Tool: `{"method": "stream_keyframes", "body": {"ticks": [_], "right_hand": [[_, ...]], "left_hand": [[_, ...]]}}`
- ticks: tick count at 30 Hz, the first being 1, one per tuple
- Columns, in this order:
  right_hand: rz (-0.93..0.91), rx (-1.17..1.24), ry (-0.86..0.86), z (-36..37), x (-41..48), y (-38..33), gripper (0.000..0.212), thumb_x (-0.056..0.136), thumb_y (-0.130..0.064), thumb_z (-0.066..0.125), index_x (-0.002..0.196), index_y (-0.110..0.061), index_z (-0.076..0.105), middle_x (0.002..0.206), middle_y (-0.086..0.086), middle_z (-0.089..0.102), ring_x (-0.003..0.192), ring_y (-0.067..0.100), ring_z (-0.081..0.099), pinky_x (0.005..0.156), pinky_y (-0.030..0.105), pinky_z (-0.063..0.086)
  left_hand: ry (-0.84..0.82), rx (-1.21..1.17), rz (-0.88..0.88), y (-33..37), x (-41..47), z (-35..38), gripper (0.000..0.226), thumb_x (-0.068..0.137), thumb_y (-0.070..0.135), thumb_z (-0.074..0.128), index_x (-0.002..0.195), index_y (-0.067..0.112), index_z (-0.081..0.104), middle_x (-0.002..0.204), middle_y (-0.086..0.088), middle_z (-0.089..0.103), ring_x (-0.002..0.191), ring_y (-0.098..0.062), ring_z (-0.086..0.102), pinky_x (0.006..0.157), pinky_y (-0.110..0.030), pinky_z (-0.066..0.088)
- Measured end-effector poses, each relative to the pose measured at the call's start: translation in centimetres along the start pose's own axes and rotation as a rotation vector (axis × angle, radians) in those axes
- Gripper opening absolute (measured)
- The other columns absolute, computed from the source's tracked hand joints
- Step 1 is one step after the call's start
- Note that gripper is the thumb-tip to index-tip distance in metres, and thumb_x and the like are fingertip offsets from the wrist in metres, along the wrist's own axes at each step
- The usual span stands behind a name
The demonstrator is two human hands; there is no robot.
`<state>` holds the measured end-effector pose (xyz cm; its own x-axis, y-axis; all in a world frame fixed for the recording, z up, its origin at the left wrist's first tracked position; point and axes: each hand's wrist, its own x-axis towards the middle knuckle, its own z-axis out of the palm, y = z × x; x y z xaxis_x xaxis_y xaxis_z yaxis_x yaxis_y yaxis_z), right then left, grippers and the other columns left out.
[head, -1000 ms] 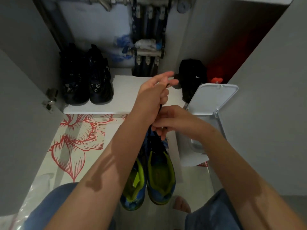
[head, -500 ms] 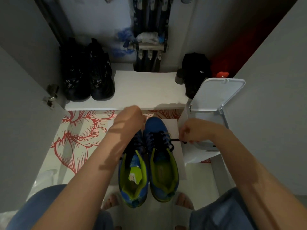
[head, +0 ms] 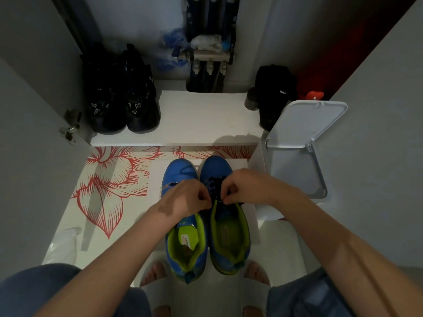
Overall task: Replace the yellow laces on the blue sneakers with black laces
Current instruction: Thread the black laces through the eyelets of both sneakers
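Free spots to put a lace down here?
White shelf is bare between the black shoes and the black bag. Floral floor left of the blue sneakers is bare too. Crowded: white bin close on their right, left hand and right hand at the black lace.

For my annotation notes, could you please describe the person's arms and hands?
The left arm and right arm are bare, no sleeves in view. The left hand and right hand wear no gloves; no watch, bracelet or ring shows.

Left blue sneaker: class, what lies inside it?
A lime-green lining with a white sticker on it. The left hand covers the toe end, so nothing further in can be seen.
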<state>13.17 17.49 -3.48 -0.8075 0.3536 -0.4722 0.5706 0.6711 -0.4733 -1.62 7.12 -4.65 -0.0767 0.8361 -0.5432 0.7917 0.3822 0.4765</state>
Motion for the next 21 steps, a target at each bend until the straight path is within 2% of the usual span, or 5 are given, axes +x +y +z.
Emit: {"method": "stream_keyframes", "body": {"ticks": [2, 6, 11, 16, 21], "right_hand": [[-0.02, 0.006, -0.059, 0.9, 0.3, 0.2, 0.021, 0.08, -0.028, 0.073, 0.097, -0.017, 0.07, 0.084, -0.009, 0.05, 0.078, 0.005, 0.048, 0.068, 0.025, 0.042], [-0.05, 0.009, -0.01, 1.7, 0.9, 0.6, 0.014, 0.082, -0.026, 0.07, 0.091, -0.016, 0.065, 0.095, -0.002, 0.055, 0.085, 0.009, 0.05, 0.069, 0.026, 0.042], [0.118, 0.411, 0.075, 0.5, -0.3, 2.2, 0.013, 0.091, -0.01, 0.056, 0.081, -0.017, 0.051, 0.088, 0.006, 0.057, 0.08, 0.024, 0.06, 0.067, 0.033, 0.052], [0.148, 0.576, 0.009, 0.1, -1.4, 3.4, 0.009, 0.083, -0.009, 0.069, 0.088, -0.011, 0.061, 0.095, 0.011, 0.063, 0.088, 0.029, 0.066, 0.081, 0.043, 0.057], [0.152, 0.534, -0.015, -0.1, -1.1, 2.9, 0.025, 0.08, -0.006, 0.072, 0.103, -0.01, 0.063, 0.107, 0.01, 0.063, 0.087, 0.022, 0.065, 0.073, 0.027, 0.057]], "left_hand": [[0.014, 0.004, -0.008, -0.1, -0.1, 0.3, 0.021, 0.091, 0.03, 0.056, 0.101, 0.021, 0.072, 0.102, 0.003, 0.07, 0.092, -0.011, 0.063, 0.078, -0.028, 0.049], [0.009, -0.025, -0.023, -0.1, -0.6, 0.6, 0.031, 0.08, 0.047, 0.068, 0.099, 0.022, 0.071, 0.098, 0.006, 0.068, 0.09, -0.009, 0.061, 0.079, -0.029, 0.049], [0.02, -0.031, -0.023, 0.2, -0.7, 0.9, 0.026, 0.083, 0.035, 0.068, 0.101, 0.016, 0.069, 0.101, 0.001, 0.068, 0.094, -0.012, 0.062, 0.076, -0.024, 0.047], [0.026, -0.066, -0.025, 0.0, -0.5, 0.7, 0.03, 0.09, 0.037, 0.059, 0.109, 0.014, 0.065, 0.106, -0.001, 0.065, 0.097, -0.015, 0.06, 0.082, -0.028, 0.047], [0.169, -0.135, 0.008, 0.2, 0.1, 0.7, 0.019, 0.096, 0.015, 0.051, 0.109, 0.019, 0.062, 0.104, 0.0, 0.067, 0.091, -0.015, 0.063, 0.072, -0.023, 0.049]]}}
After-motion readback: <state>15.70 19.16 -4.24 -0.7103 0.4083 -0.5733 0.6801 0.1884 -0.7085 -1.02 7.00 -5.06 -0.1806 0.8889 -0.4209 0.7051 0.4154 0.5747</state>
